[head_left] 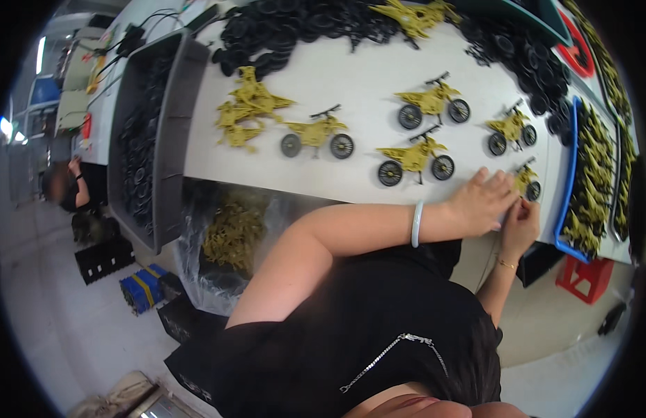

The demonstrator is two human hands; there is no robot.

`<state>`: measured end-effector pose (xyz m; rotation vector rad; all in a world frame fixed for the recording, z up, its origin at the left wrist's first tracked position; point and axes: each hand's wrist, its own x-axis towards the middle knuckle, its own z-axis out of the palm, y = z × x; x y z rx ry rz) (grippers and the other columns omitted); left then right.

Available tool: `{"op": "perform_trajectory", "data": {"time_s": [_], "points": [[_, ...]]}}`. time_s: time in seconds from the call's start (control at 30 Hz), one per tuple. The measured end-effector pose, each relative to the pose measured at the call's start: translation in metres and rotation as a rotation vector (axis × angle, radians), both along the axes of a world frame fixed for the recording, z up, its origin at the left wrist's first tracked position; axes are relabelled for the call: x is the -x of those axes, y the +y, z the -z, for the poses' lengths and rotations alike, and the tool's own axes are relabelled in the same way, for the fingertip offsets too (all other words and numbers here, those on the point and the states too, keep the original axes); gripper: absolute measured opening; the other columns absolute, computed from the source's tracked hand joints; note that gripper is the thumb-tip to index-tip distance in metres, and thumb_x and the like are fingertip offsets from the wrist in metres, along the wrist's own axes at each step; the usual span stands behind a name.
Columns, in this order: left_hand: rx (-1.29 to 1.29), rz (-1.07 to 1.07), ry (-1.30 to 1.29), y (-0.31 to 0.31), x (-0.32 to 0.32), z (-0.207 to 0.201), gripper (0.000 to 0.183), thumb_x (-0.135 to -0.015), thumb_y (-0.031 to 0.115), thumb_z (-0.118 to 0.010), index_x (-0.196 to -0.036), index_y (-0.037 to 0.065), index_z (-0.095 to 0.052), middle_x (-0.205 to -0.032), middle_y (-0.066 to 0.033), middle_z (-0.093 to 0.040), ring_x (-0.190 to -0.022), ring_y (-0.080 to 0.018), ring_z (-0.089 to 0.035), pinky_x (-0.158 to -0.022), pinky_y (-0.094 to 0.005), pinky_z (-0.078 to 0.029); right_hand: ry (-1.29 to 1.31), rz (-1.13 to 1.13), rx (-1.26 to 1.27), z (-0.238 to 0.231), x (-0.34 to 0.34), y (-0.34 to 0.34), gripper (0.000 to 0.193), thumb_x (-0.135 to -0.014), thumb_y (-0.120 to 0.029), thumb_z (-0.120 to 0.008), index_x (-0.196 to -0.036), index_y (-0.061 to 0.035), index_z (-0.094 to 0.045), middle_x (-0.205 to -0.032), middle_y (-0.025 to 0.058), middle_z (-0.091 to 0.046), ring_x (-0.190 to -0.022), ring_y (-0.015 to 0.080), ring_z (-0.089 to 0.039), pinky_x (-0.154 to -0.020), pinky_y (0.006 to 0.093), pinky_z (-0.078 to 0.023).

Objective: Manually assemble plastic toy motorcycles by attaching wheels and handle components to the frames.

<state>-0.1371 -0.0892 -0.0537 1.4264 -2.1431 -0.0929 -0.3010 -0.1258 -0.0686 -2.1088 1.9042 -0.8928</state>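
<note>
Both hands are at the near right of the table (337,80), working at one yellow toy dirt bike (525,180). That bike sits right at the fingertips, black front wheel showing just beyond the right hand's fingers; its rear half is mostly covered by the left hand.

Left hand (479,202): palm down, fingers spread a bit and bent, tips against or just beside the bike. Can't tell if they grip it. Light-blue bangle (417,223) on that wrist.

Right hand (520,226): fingers curled, thumb and index drawn close together at the bike's near edge. Can't tell what, if anything, is pinched. Thin gold bracelet (507,264) on that wrist.

Around the fingers:
- Just beyond: a wheeled bike (509,130), standing apart from the hands.
- Left and beyond: two more wheeled bikes, the nearer one (413,155) and the farther one (429,103).
- Further left: a fourth wheeled bike (314,132), beside a heap of yellow bike bodies (247,104).
- Right: blue-rimmed tray (571,253) packed with yellow bikes.
- Far beyond: piles of black toy wheels (257,31) along the table's back.
- Far left: grey bin (182,132) of black parts; nearer, a clear plastic bag (204,285) of yellow parts below the table edge.
</note>
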Motion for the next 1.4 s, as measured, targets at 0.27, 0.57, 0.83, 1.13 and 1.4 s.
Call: {"op": "perform_trajectory", "data": {"time_s": [0.27,0.57,0.83,1.13,1.4], "points": [[0.035,-0.423,0.205,0.079,-0.164,-0.048,0.052,-0.071,0.013,-0.064,-0.122,0.006,-0.054,-0.12,-0.011,-0.054,-0.112,-0.0311,-0.047,-0.095,-0.0444,-0.033,-0.153,-0.197,0.177,-0.039,-0.038,0.013,0.024,-0.08,-0.011,-0.069,-0.103,-0.0037,-0.062,-0.088,0.0091,-0.061,-0.076,0.0207,-0.054,-0.07,0.031,-0.045],[-0.088,-0.671,0.1,0.139,-0.239,-0.027,0.044,-0.081,0.027,-0.063,-0.118,0.002,-0.058,-0.13,-0.018,-0.048,-0.119,-0.0388,-0.043,-0.102,-0.0467,-0.03,0.12,-1.026,-0.018,-0.048,-0.153,0.034,0.051,-0.075,-0.029,-0.07,-0.121,-0.0096,-0.058,-0.131,0.0069,-0.052,-0.127,0.0268,-0.043,-0.105,0.044,-0.028],[-0.154,-0.608,0.101,0.119,-0.217,-0.046,0.041,-0.083,0.028,-0.061,-0.117,0.005,-0.059,-0.128,-0.0164,-0.049,-0.118,-0.0346,-0.043,-0.099,-0.045,-0.032,0.203,-0.89,-0.004,-0.046,-0.117,0.018,0.049,-0.08,-0.025,-0.065,-0.125,-0.0093,-0.057,-0.133,0.0086,-0.051,-0.13,0.029,-0.04,-0.11,0.0456,-0.022],[-0.016,-0.863,-0.317,0.113,-0.323,-0.057,0.038,-0.072,0.008,-0.066,-0.11,0.01,-0.063,-0.118,-0.0077,-0.054,-0.113,-0.0295,-0.046,-0.094,-0.0455,-0.035,0.025,-0.797,0.121,-0.034,-0.107,0.017,0.039,-0.084,-0.023,-0.06,-0.118,-0.0054,-0.059,-0.124,0.0112,-0.056,-0.122,0.0312,-0.047,-0.106,0.0464,-0.029],[0.012,-0.705,-0.045,0.108,-0.356,-0.052,0.027,-0.071,0.004,-0.07,-0.098,0.008,-0.069,-0.106,-0.008,-0.062,-0.098,-0.028,-0.058,-0.082,-0.0359,-0.047,-0.016,-0.797,0.097,-0.031,-0.105,0.016,0.033,-0.084,-0.019,-0.06,-0.113,-0.0037,-0.061,-0.12,0.0115,-0.058,-0.119,0.0319,-0.049,-0.103,0.0446,-0.033]]}}
